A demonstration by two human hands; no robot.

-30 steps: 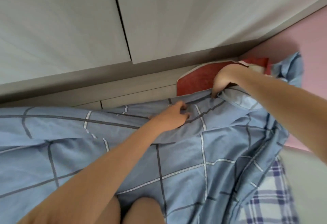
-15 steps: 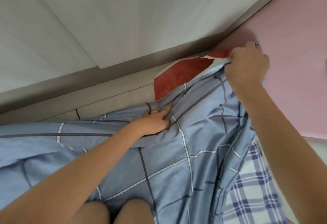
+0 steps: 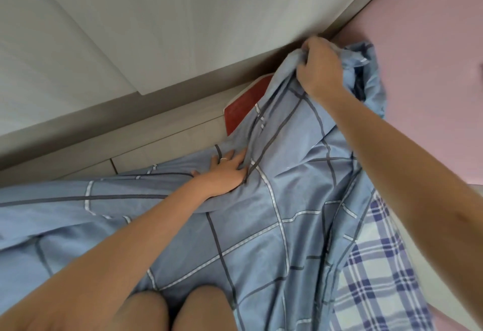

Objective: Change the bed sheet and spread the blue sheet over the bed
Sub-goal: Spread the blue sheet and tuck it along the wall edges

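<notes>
While the pale wardrobe panels (image 3: pixel 156 30) filled the upper left of the view, the blue sheet (image 3: pixel 248 239) with its grey and white grid lines lay rumpled across the bed below them. It ran from the left edge to the far right corner. A pink wall (image 3: pixel 431 69) met the wardrobe at that corner. A purple-checked sheet (image 3: pixel 373 278) showed beside the blue sheet's right edge. The person's bare knees (image 3: pixel 183 309) rested on the blue sheet at the bottom. The right hand (image 3: pixel 320 71) was raised at the corner, its fingers curled round a bunched corner of the blue sheet. The left hand (image 3: pixel 224 171) lay flat on the blue sheet, fingers straight and pressing the cloth down. A red pad (image 3: pixel 241 113) was partly covered by the sheet's far edge. A thin ring (image 3: pixel 224 159) sat on one left finger.
</notes>
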